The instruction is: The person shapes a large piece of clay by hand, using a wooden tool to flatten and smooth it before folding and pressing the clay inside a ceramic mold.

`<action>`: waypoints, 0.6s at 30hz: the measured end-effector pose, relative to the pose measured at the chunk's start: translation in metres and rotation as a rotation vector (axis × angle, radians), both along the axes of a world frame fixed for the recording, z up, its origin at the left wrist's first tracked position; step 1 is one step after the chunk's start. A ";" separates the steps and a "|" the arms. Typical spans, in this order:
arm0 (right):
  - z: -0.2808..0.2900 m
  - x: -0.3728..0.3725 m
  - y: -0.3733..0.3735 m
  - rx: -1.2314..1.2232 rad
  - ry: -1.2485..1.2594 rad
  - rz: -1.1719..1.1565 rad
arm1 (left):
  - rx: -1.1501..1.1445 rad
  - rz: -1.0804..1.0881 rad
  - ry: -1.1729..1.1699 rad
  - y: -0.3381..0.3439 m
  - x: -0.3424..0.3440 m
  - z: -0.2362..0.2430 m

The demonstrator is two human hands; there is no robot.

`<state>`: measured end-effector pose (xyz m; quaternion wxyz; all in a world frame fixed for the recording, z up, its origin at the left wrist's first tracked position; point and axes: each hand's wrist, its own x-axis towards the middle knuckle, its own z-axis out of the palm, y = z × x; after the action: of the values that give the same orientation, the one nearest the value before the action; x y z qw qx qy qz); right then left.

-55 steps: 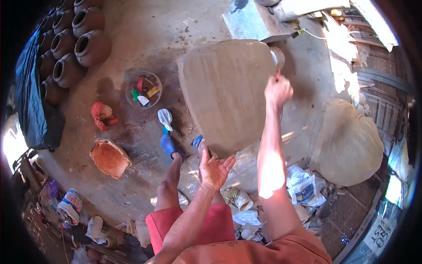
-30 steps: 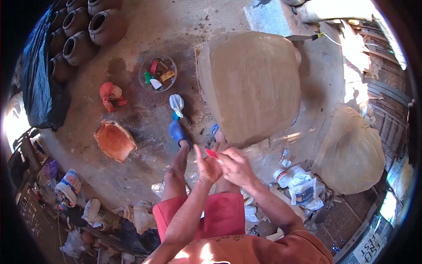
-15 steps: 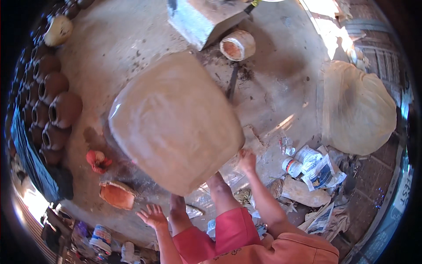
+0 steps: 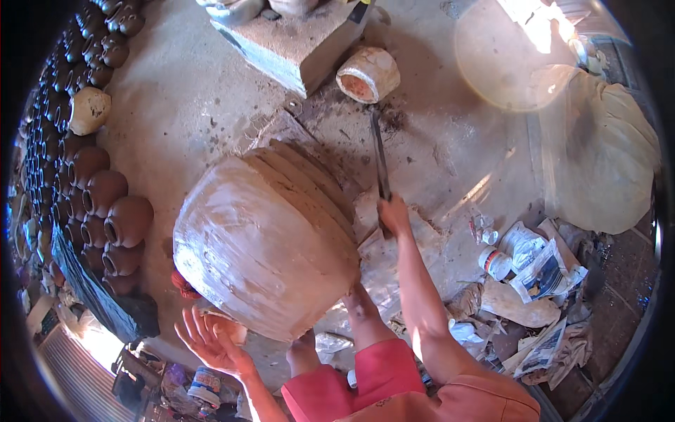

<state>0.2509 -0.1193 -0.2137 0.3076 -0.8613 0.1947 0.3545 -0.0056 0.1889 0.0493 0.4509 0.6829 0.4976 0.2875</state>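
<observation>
My right hand [image 4: 394, 211] is closed around a long dark flat bar [image 4: 377, 151], which points away from me toward a whitish cylinder [image 4: 369, 76] with a reddish hollow end. A large grey-brown clay lump [image 4: 264, 246], with wet smeared sides and a layered far edge, fills the space before my legs. My left hand [image 4: 207, 337] is raised beside its near left side, fingers spread and holding nothing I can see. Behind that hand an orange-lined shell [image 4: 228, 325] is partly hidden, and a red cloth bundle [image 4: 184, 283] peeks out from behind the lump.
Rows of clay pots [image 4: 119, 221] line the left, beside dark plastic sheeting [image 4: 98, 288]. A concrete block [image 4: 281, 46] stands at the top. On the right lie a beige cloth-covered heap [image 4: 598, 155] and papers with rubbish [image 4: 534, 295].
My hands have parted from meeting at my lap; the red piece formerly in my right hand is unseen, and that hand now grips the bar. My view has swung, showing the lump’s layered edge.
</observation>
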 end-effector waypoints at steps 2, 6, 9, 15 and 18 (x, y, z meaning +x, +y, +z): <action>0.068 -0.039 -0.017 0.047 -0.165 0.211 | 0.080 -0.207 0.024 -0.009 0.051 0.027; 0.214 -0.103 -0.060 0.420 0.042 -0.181 | -0.550 -0.530 -0.030 -0.052 0.214 0.018; 0.267 -0.147 -0.067 0.409 -0.061 -0.187 | -0.595 -0.664 0.011 -0.054 0.293 -0.080; 0.262 -0.190 -0.087 0.286 -0.448 0.190 | -0.966 -0.445 -0.168 -0.057 0.343 -0.068; 0.257 -0.204 -0.094 0.305 -0.393 0.031 | -0.996 -0.360 -0.150 -0.068 0.337 -0.090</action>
<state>0.0469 -0.2137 0.0431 0.4605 -0.8602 0.0623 0.2100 0.3313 0.1205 -0.0402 0.7968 0.4384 0.4154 -0.0173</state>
